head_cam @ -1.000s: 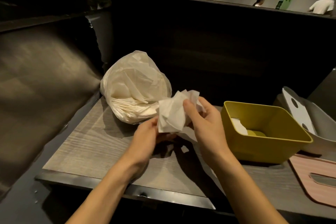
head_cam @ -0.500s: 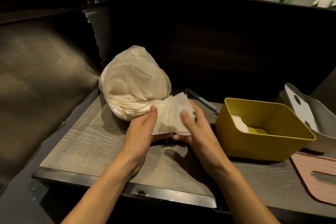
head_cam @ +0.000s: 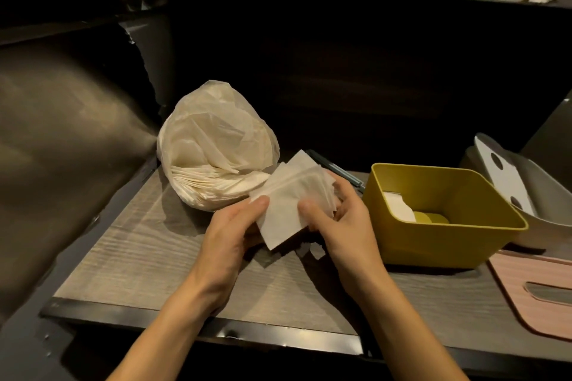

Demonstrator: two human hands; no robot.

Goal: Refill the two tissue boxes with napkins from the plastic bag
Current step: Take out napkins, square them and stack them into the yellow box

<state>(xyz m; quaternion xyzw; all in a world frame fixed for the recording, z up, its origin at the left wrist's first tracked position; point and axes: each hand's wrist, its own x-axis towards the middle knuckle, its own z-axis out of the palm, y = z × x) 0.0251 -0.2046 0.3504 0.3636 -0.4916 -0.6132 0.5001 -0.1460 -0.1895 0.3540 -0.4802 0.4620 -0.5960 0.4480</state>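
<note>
A stack of white napkins [head_cam: 291,195] sits between both hands above the wooden table [head_cam: 154,250]. My left hand [head_cam: 232,232] grips its left edge, thumb on top. My right hand [head_cam: 337,219] grips its right side, fingers curled behind it. The clear plastic bag [head_cam: 213,158] full of napkins lies just behind, at the table's back left. The open yellow tissue box [head_cam: 439,244] stands right of my hands with a few napkins [head_cam: 397,209] in its bottom. A grey tissue box [head_cam: 544,207] stands further right, a white perforated plate [head_cam: 501,176] leaning inside it.
A pink lid with a slot [head_cam: 538,291] lies flat at the front right. A dark wall rises behind the table, a padded seat back [head_cam: 62,139] is at the left. People move in the far background.
The crumpled bunch held up a second ago has been flattened into a neat stack. Both hands have lowered slightly and shifted their grip to the stack's sides.
</note>
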